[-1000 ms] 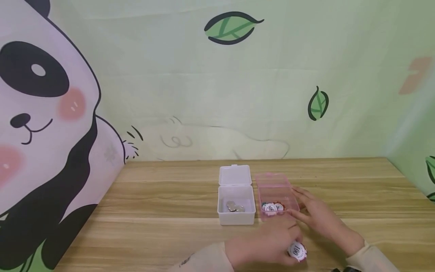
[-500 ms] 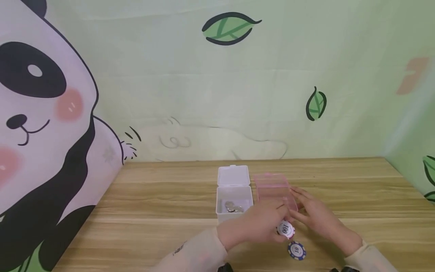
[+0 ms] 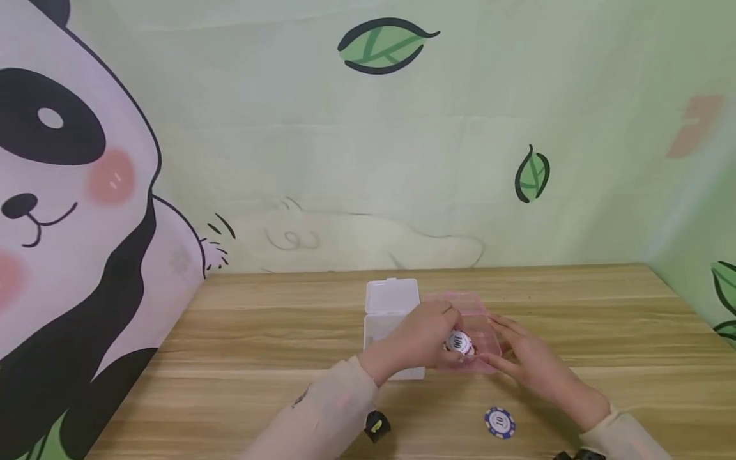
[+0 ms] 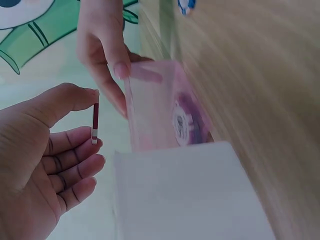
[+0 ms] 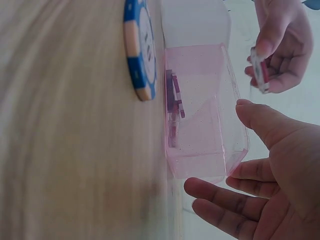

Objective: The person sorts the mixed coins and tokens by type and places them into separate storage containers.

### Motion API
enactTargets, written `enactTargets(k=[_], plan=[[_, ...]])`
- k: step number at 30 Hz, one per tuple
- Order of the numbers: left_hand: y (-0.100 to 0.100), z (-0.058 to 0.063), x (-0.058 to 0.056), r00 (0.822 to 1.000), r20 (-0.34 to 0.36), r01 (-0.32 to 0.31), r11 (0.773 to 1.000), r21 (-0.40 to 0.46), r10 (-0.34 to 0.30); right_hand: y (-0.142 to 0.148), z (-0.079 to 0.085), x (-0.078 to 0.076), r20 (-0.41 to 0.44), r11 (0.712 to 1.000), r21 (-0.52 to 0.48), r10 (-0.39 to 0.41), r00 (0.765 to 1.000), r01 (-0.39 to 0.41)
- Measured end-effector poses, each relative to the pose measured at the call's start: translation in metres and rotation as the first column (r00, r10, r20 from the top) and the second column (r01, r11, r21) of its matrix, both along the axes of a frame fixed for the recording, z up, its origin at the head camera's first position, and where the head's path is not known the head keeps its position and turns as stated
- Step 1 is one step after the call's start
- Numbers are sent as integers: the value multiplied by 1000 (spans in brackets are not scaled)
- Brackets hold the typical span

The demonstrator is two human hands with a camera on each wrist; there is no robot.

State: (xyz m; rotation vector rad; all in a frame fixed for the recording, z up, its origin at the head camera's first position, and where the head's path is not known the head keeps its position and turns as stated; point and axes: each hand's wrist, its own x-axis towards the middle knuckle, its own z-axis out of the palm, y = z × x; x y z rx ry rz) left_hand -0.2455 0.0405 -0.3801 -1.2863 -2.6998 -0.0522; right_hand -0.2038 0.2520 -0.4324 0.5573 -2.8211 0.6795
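My left hand [image 3: 422,332] pinches a red and white poker chip [image 3: 458,342] marked 100 between thumb and fingers, above the open pink plastic box [image 3: 482,329]. In the left wrist view the chip [image 4: 95,122] shows edge-on at the thumb tip. The right hand [image 3: 537,367] holds the box by its right side, with the thumb near the front corner and fingers behind. Inside lie several chips [image 5: 175,95], leaning on one another in the right wrist view. On the table in front, a blue and white chip [image 3: 499,422] marked 10 lies flat.
Left of the pink box stands a white box [image 3: 393,298] with its lid raised, partly covered by my left hand and forearm. A small black object with a yellow mark [image 3: 377,425] sits near the left sleeve; another black object [image 3: 581,455] is at the bottom edge.
The left hand has carried the 100 chip from the front table area up and left over the pink box, uncovering the blue chip. The right hand stays at the box.
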Motion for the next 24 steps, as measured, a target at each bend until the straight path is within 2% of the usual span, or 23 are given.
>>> enactTargets(k=[6,14,24], plan=[[3,1,-10,999,26,-46,999,-14,47,0,1,0,2,1000,6,-5,1000,5],[10,-6,-19,995,55,-85,995,-51,88,-1,-1,0,-7,1000,14,7,1000,-7],[18,-13,-27,995,37,-84,990,-112,89,-1,-1,0,13,1000,1,9,1000,-9]])
